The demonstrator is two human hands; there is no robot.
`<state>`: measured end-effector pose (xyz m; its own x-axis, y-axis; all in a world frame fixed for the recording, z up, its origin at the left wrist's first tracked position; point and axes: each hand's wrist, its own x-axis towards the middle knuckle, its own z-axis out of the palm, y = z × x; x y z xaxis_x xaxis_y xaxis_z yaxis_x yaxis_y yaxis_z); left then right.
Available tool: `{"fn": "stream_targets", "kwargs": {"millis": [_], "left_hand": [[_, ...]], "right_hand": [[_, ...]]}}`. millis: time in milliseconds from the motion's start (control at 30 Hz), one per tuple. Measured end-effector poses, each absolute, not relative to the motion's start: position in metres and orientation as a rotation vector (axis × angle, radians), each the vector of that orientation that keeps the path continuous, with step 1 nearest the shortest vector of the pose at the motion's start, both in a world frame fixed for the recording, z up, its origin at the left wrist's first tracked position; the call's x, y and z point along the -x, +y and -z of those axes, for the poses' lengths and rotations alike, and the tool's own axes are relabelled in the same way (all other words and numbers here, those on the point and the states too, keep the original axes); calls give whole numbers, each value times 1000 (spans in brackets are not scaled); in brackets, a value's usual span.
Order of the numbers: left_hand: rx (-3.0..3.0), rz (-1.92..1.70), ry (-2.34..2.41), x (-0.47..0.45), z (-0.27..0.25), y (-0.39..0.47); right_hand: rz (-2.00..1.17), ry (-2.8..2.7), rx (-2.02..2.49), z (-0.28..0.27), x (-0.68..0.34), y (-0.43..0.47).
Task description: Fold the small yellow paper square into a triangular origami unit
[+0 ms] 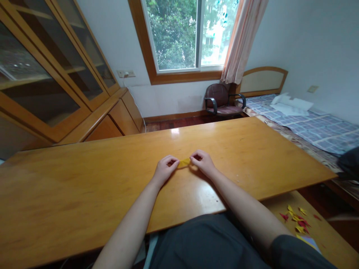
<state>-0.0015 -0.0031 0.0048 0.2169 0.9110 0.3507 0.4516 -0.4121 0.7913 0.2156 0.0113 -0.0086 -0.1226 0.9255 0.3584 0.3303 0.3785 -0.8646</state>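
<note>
A small piece of folded yellow paper (184, 162) is stretched between my two hands, just above the wooden table (112, 179). My left hand (166, 170) pinches its left end between thumb and fingertips. At the other end, my right hand (203, 161) grips the paper in the same kind of pinch. The fingers cover both ends, so only the middle of the paper shows. Its exact folds are too small to make out.
On a lower surface (331, 231) at the right lie several red and yellow folded paper figures (301, 220) and some paper sheets (308, 242). A glass-door cabinet (92, 123) borders the table's left. Beyond it stand an office chair (220, 99) and a bed (316, 127).
</note>
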Motion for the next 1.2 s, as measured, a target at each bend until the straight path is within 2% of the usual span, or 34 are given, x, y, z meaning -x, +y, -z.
{"fn": "stream_targets", "kwargs": {"millis": [133,400,733,900,1000,1200], "left_hand": [[-1875,-1154,1285,3,-2,-2],[-1890,-1125,1285,2,-1,0],[-1796,-1141,1354,7,6,6],[-1778,-1258,1425,8,5,5],[-1920,-1292,1346,4,1,0],[-2403,-1104,1245,-4,-2,-6]], "right_hand": [[-800,-1596,1129,11,-218,14],[-847,-1815,1057,6,-214,11],[-971,-1599,1103,14,-217,16],[-1051,-1480,1152,14,-216,16],[-1086,-1448,1158,13,-216,16],[-1154,-1450,1148,8,-215,15]]}}
